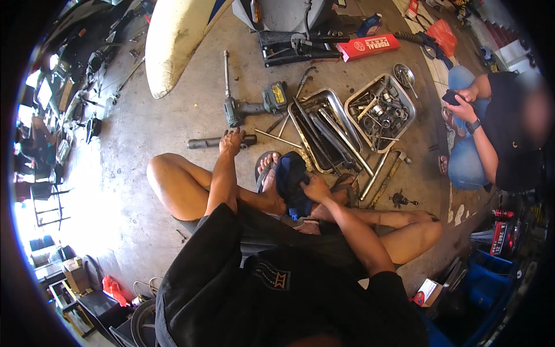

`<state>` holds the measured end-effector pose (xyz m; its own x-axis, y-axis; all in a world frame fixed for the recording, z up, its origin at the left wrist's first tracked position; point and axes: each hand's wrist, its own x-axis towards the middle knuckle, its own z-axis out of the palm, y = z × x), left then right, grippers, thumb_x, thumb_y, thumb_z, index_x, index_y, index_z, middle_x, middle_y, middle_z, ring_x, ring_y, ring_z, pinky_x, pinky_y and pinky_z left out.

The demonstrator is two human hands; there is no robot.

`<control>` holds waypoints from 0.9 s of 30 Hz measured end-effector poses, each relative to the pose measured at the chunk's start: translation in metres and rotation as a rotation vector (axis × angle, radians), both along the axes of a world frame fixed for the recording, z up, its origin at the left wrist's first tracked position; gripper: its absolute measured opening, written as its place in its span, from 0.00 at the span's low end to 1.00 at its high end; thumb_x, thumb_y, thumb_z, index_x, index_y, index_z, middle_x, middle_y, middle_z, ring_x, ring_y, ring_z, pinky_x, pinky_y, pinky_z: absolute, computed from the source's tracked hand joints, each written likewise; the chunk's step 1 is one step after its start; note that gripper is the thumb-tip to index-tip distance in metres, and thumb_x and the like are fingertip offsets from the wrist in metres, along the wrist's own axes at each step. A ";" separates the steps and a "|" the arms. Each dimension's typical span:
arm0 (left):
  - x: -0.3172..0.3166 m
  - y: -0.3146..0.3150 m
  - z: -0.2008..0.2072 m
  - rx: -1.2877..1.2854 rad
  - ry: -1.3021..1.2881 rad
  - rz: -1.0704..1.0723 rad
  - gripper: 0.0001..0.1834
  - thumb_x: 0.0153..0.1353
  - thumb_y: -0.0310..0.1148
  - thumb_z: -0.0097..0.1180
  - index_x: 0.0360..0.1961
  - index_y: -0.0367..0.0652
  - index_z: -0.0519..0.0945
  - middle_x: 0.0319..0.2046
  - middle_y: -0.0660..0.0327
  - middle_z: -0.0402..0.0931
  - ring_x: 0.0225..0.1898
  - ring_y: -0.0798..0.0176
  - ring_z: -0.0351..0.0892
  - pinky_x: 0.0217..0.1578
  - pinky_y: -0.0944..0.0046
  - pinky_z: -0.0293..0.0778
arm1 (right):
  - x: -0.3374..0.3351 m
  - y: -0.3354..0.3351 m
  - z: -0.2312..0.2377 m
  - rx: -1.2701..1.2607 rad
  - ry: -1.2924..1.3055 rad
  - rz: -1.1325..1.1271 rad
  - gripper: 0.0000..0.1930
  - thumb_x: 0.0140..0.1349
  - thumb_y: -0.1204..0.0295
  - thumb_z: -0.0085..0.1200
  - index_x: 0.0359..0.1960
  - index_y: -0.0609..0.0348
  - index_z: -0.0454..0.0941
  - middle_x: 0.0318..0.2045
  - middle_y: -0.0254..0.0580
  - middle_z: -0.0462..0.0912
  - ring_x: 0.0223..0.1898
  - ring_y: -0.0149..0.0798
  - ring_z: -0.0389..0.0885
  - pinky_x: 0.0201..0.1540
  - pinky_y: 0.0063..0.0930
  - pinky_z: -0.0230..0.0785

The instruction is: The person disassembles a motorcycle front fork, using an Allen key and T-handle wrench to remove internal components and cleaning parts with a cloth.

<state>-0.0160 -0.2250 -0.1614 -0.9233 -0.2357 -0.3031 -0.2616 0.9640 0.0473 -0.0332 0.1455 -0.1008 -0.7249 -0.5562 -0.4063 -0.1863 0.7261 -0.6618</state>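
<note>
My left hand [232, 141] is closed over a dark metal tube [203, 143] that lies crosswise on the floor in front of my legs. In my right hand [316, 188] I grip a dark blue cloth [291, 176], bunched up between my feet. Just beyond the tube lies a green and black cordless impact wrench [245, 109] with a long socket extension [226, 72] pointing away from me. A thin metal rod [277, 137] rests on the floor near the tube's right end.
Right of centre stand a metal tray [325, 168] of long dark parts and another tray [351, 107] of sockets and small parts. A long-handled wrench [387, 179] lies beside them. A red box [368, 46] is farther off. Another person [491, 121] squats at right, holding a phone.
</note>
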 end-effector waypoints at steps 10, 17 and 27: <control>-0.046 0.071 0.189 0.675 0.443 -0.244 0.32 0.43 0.26 0.65 0.52 0.41 0.68 0.35 0.50 0.80 0.39 0.45 0.82 0.37 0.53 0.77 | -0.045 0.018 0.009 -1.016 -1.203 -0.644 0.23 0.62 0.59 0.50 0.52 0.64 0.75 0.48 0.48 0.80 0.48 0.43 0.80 0.54 0.35 0.71; -0.090 0.095 0.281 1.614 0.957 0.488 0.13 0.50 0.20 0.61 0.37 0.36 0.73 0.26 0.60 0.74 0.24 0.65 0.75 0.24 0.63 0.74 | -0.026 -0.013 0.112 -1.143 -0.585 -0.186 0.34 0.56 0.66 0.64 0.62 0.62 0.63 0.49 0.46 0.76 0.51 0.40 0.75 0.58 0.36 0.67; -0.056 0.130 0.274 1.932 1.340 0.775 0.13 0.63 0.40 0.60 0.36 0.44 0.71 0.24 0.61 0.72 0.21 0.65 0.72 0.23 0.62 0.73 | -0.008 -0.053 0.133 -0.669 0.550 -0.702 0.27 0.68 0.58 0.50 0.55 0.73 0.68 0.52 0.66 0.73 0.54 0.59 0.72 0.61 0.40 0.59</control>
